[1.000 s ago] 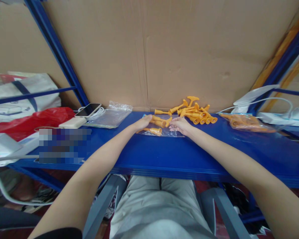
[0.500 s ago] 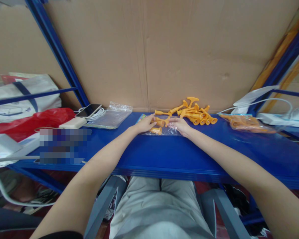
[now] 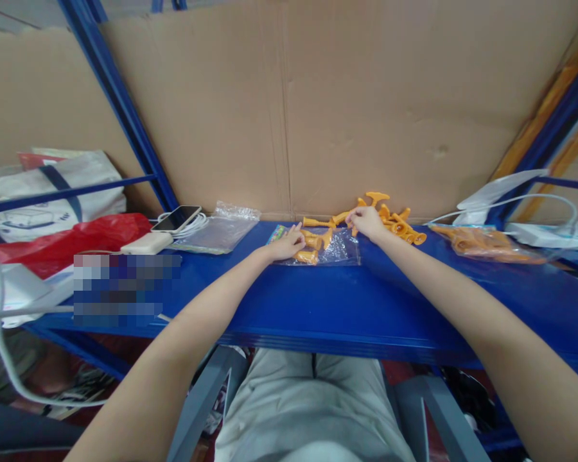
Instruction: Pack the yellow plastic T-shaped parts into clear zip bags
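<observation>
A clear plastic bag (image 3: 344, 249) with a colourful printed end lies flat on the blue shelf, several orange T-handled plastic pieces (image 3: 307, 257) in or on it. My left hand (image 3: 288, 245) grips the bag at its printed left end, beside these pieces; its fingertips are partly hard to make out. To the right, my right hand (image 3: 367, 222) reaches to the near side of a pile of orange pieces (image 3: 402, 229). Its thumb and fingers are pinched on one orange T-handled piece (image 3: 354, 230), mostly covered by the hand.
A filled bag of orange pieces (image 3: 486, 245) lies on the right, near a white power strip (image 3: 534, 236). Left of the hands are flat clear bags (image 3: 216, 232), a phone (image 3: 177, 219), a white power bank (image 3: 147, 243) and a red bag (image 3: 77, 237). Cardboard (image 3: 289, 109) closes the back.
My right hand has left the bag and moved right and back to the pile, closing on an orange piece. My left hand stays at the bag, its fingers more curled.
</observation>
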